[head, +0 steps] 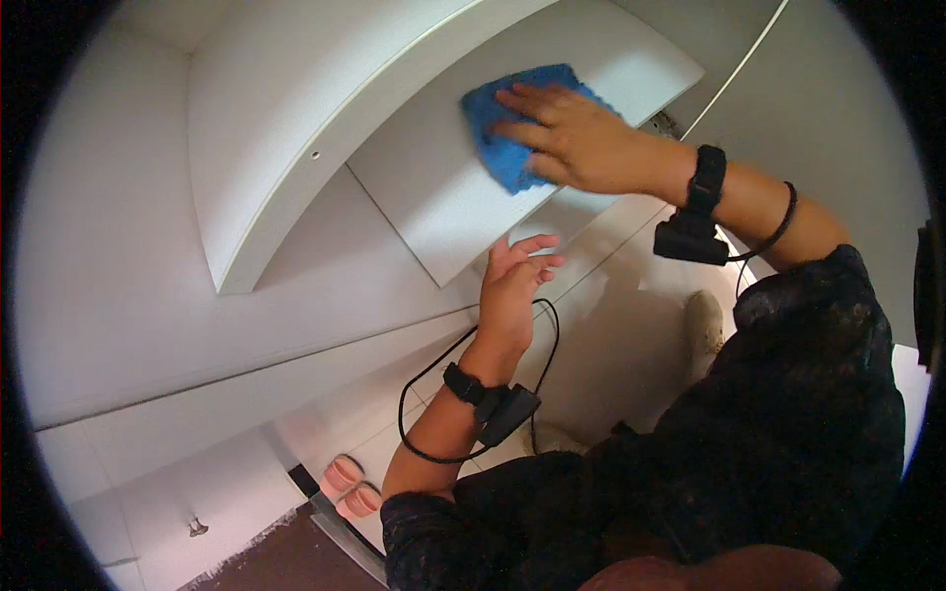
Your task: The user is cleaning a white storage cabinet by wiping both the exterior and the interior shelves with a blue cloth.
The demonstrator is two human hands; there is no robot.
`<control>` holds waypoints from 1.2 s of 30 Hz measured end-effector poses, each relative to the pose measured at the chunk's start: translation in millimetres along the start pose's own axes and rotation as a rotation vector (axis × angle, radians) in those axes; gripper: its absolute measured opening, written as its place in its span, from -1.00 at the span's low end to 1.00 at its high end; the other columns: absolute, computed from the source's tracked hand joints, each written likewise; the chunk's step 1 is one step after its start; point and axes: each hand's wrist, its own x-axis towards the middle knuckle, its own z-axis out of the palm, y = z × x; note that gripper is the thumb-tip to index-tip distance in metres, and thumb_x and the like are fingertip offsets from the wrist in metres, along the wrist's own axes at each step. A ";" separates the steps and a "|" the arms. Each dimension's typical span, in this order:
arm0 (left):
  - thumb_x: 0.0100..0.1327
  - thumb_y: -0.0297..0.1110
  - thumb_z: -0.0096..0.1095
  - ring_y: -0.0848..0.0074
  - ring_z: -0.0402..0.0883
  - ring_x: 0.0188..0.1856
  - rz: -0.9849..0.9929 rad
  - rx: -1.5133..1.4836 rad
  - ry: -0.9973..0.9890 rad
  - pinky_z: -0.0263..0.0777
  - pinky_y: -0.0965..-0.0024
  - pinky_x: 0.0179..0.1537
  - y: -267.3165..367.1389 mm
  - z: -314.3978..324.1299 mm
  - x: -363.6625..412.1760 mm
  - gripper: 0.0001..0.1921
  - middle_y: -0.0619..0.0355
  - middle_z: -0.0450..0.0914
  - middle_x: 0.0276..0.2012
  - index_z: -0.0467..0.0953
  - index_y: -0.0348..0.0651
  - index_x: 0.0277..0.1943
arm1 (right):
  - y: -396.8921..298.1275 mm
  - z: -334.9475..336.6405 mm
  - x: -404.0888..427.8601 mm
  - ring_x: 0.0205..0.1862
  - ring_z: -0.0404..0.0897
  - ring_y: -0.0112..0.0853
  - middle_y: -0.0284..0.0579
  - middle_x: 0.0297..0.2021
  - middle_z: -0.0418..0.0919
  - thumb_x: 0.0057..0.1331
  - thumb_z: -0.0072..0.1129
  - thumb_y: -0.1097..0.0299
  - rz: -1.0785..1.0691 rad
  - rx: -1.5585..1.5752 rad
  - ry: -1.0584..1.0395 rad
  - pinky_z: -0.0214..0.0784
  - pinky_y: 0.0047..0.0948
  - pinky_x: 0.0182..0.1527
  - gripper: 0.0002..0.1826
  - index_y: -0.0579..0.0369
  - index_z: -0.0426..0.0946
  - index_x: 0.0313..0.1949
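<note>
My right hand (587, 140) presses a blue cloth (508, 166) against the top of a flat white shelf board (429, 214). Its fingers are spread over the cloth and slightly blurred. Just below the board's front edge is my left hand (510, 284), holding nothing, with its fingers apart and a little bent. Whether its fingertips touch the edge, I cannot tell. Each wrist carries a black strap with a small black device and a cable.
Another white panel with a curved-looking edge (314, 173) overhangs the board. A grey panel (820, 111) stands at the right. Pink slippers (351, 484) lie on the tiled floor (599, 295), near a brown mat (273, 554). A metal door stop (197, 527) shows at lower left.
</note>
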 end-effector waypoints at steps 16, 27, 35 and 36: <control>0.17 -0.28 0.06 0.33 0.39 0.02 -0.070 -0.356 -0.095 0.29 0.33 -0.06 11.0 -3.6 5.5 -0.78 0.09 0.46 -0.02 0.48 -0.12 -0.14 | -0.3 -6.8 -2.5 0.25 0.17 -0.14 -0.02 0.23 0.17 0.21 -0.01 0.07 -0.322 0.269 -0.079 -0.02 -0.10 0.26 -0.48 -0.07 0.29 0.14; 0.27 0.05 -0.12 0.38 0.43 -0.08 -0.091 -0.404 0.094 0.22 0.35 -0.10 20.6 -2.8 7.8 -0.53 0.06 0.49 -0.09 0.37 -0.23 -0.04 | 89.8 -29.5 -69.1 0.16 0.26 -0.01 0.13 0.14 0.25 0.24 -0.08 0.26 0.340 -0.215 0.129 0.09 -0.12 0.19 -0.55 0.05 0.28 0.13; 0.27 0.04 -0.08 0.41 0.44 -0.13 -0.039 -0.343 0.161 0.26 0.40 -0.15 22.9 1.6 5.1 -0.54 0.07 0.47 -0.11 0.34 -0.23 -0.07 | 69.9 -36.1 -47.5 0.25 0.12 0.03 0.12 0.22 0.14 0.23 -0.08 0.25 0.232 -0.100 -0.056 -0.08 0.02 0.24 -0.51 -0.12 0.23 0.19; 0.27 0.04 -0.08 0.41 0.44 -0.13 -0.040 -0.343 0.166 0.26 0.40 -0.15 21.7 -0.3 3.6 -0.54 0.07 0.47 -0.11 0.34 -0.23 -0.07 | 82.5 -30.8 -48.4 0.24 0.13 0.04 0.13 0.22 0.14 0.25 -0.10 0.22 0.357 -0.171 -0.030 -0.07 0.03 0.24 -0.51 -0.11 0.23 0.19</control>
